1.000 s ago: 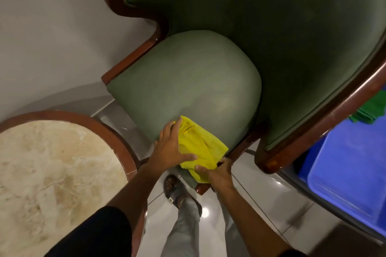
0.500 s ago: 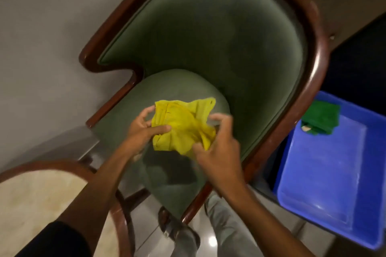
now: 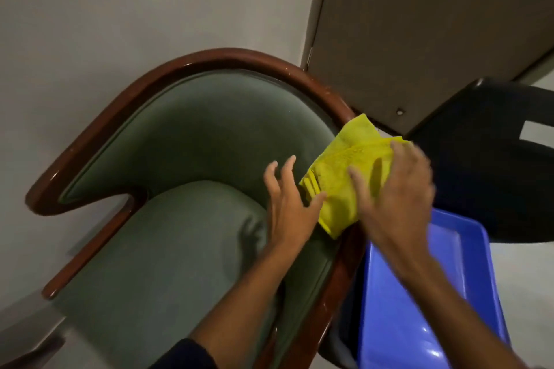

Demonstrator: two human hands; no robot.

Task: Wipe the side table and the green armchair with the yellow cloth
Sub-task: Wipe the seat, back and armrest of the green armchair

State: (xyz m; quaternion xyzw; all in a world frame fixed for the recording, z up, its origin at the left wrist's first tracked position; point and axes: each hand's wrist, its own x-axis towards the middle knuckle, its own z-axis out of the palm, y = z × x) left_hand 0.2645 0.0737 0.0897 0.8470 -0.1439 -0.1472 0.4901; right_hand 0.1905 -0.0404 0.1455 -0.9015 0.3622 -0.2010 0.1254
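The green armchair (image 3: pixel 192 141) with a dark wooden frame fills the middle of the view. The folded yellow cloth (image 3: pixel 338 183) lies over its right arm rail. My right hand (image 3: pixel 395 198) presses flat on the cloth, fingers spread over it. My left hand (image 3: pixel 289 207) hovers at the cloth's left edge, fingers apart, thumb touching the fabric, above the chair's inner right side. The side table shows only as a sliver of brown rim (image 3: pixel 27 358) at the bottom left corner.
A blue plastic tub (image 3: pixel 425 308) stands right of the chair, under my right forearm. A black chair (image 3: pixel 485 159) stands behind it. A grey wall lies to the left and a door (image 3: pixel 434 24) at the upper right.
The cloth went from the seat's front edge, up between both hands, then right onto the chair's right arm rail. My view swung up and right; the side table left the frame.
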